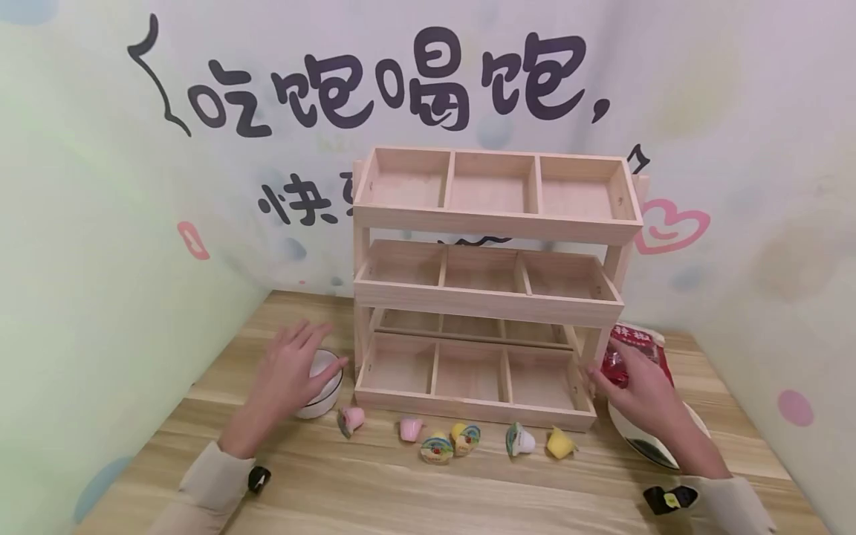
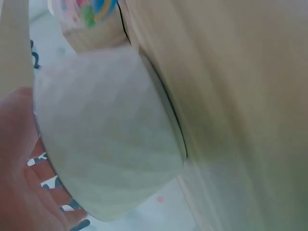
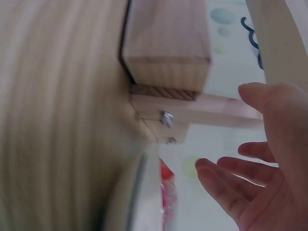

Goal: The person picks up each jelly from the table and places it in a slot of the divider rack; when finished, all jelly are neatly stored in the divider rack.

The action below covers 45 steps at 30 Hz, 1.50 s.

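My left hand (image 1: 284, 375) hovers over the near left side of a small white bowl (image 1: 319, 406) with a dark rim line. In the left wrist view, the spread fingers (image 2: 45, 175) show past the rim of the bowl (image 2: 110, 134); whether they touch it I cannot tell. My right hand (image 1: 645, 394) is beside the lower right post of a three-tier wooden rack (image 1: 475, 411), its fingers apart and holding nothing. Beneath that hand lie a white plate (image 1: 625, 427) and a red printed bag (image 1: 658, 357). The right wrist view shows the loose right hand (image 3: 274, 178) near the rack (image 3: 168, 72).
Small jelly cups lie in a row before the rack: pink ones (image 1: 351, 420) at left, yellow ones (image 1: 436, 449) in the middle, a white one (image 1: 520, 440) and another yellow one (image 1: 560, 443) at right. A printed wall (image 1: 234, 171) stands behind the wooden table (image 1: 401, 498).
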### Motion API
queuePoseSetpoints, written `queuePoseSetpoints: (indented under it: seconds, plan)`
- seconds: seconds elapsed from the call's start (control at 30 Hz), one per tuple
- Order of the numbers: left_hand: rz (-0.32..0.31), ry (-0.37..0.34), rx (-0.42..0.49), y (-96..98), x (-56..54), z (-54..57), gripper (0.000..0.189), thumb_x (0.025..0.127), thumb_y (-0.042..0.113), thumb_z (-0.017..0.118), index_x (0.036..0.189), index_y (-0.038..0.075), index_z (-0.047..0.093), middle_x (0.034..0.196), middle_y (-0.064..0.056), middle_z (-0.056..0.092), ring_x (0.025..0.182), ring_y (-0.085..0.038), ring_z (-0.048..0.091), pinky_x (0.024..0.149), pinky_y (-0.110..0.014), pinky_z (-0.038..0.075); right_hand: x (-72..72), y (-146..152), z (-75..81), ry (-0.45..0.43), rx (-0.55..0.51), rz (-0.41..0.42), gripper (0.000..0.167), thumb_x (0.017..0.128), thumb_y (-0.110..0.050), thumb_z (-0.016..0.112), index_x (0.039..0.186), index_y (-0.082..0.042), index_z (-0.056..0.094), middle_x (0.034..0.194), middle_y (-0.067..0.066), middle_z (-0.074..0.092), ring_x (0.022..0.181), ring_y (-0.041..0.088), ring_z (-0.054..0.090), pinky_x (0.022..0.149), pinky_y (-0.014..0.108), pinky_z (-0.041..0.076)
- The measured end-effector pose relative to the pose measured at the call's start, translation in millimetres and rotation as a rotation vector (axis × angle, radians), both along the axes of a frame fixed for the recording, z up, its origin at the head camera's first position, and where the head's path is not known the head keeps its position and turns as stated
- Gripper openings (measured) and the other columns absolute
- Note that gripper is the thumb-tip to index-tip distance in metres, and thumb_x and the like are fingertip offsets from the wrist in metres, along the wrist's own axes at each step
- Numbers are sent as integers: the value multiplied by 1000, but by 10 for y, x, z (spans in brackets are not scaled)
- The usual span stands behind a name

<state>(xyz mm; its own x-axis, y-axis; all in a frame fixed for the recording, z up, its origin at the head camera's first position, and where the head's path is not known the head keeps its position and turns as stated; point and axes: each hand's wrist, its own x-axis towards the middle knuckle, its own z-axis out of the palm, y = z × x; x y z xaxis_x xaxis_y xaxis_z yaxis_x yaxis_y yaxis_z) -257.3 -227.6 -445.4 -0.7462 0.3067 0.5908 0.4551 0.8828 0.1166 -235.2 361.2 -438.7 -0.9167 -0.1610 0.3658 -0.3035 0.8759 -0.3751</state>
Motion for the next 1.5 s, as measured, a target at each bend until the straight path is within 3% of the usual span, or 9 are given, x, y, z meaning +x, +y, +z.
queuePoseSetpoints:
  seconds: [0.13,0.27,0.4,0.67,0.8,0.9,1.07,1.3,1.5]
  plan:
    - [-185,125,72,48,106,-26,38,85,21,92,116,4,76,111,-13,79,108,-34,73,91,-51,62,-35,-29,-109,-90,-44,4,65,104,-40,74,151,0,53,125,27,74,103,40,76,79,51,67]
    - [-318,165,131,104,240,-31,23,79,5,91,96,9,77,94,-4,77,92,-23,71,77,-38,61,-51,-65,-168,-149,-81,19,52,105,-37,73,139,1,62,109,18,80,93,28,78,69,37,66]
    - [-382,154,159,151,387,-29,21,77,2,89,90,11,75,89,0,75,82,-17,69,69,-23,55,-51,-107,-169,-174,-81,19,49,106,-36,72,135,2,66,105,16,81,91,26,78,68,35,65]
    - [-344,174,50,245,613,11,23,85,24,93,93,13,75,93,0,72,88,-16,70,74,-27,57,-49,-132,-139,-212,-70,1,50,107,-37,70,138,2,66,103,12,81,85,18,70,68,28,58]
    - [-303,96,-3,320,724,6,28,79,21,96,93,13,73,91,1,70,88,-14,70,74,-28,59,-46,-131,-151,-231,-83,2,52,107,-37,70,141,2,64,107,15,80,87,20,71,71,33,62]
    - [-259,5,-42,362,788,-20,28,81,22,96,93,15,72,90,4,71,86,-13,69,75,-30,59,-40,-135,-154,-237,-91,4,54,106,-37,71,142,2,63,110,17,80,88,21,72,74,39,65]
    - [-231,-92,-43,382,806,-51,26,83,22,94,93,16,71,92,8,72,84,-10,68,76,-31,59,-31,-137,-159,-245,-102,2,56,106,-37,71,145,2,60,115,21,79,91,23,73,78,45,67]
    - [-218,-204,-60,434,783,-44,21,87,18,90,94,16,71,91,7,67,77,-7,59,70,-32,55,-30,-128,-170,-256,-108,-2,58,107,-38,70,147,2,59,116,21,79,91,22,72,79,45,67]
    - [-238,-256,-75,463,747,-60,23,87,21,92,100,13,75,96,4,69,81,-8,62,74,-31,57,-35,-116,-180,-254,-124,-2,58,107,-39,70,147,1,59,118,21,78,94,24,74,81,47,67]
